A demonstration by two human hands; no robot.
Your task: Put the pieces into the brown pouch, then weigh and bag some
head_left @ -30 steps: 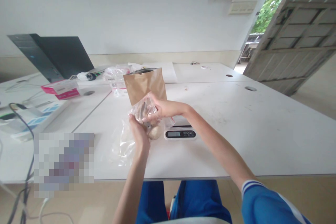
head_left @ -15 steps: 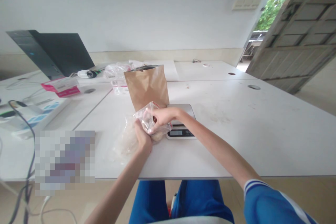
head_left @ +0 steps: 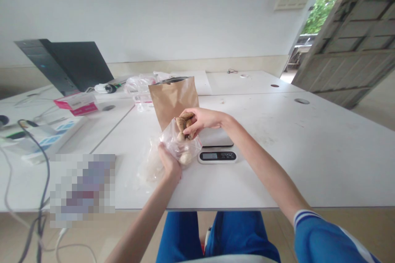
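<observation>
From the head camera, the left hand (head_left: 169,163) gripped a clear plastic bag (head_left: 179,144) from below, just left of the digital scale (head_left: 217,148). Pale round lumps lay inside the crumpled bag. The right hand (head_left: 200,120) pinched brown mushrooms (head_left: 183,123) at the bag's mouth, near the upright brown paper bag (head_left: 173,98).

On the bench (head_left: 277,164) the scale (head_left: 217,148) sits right of the plastic bag (head_left: 179,146), paper bag (head_left: 173,98) standing behind both, laptop (head_left: 77,65) far back left, box (head_left: 78,104) before it.
</observation>
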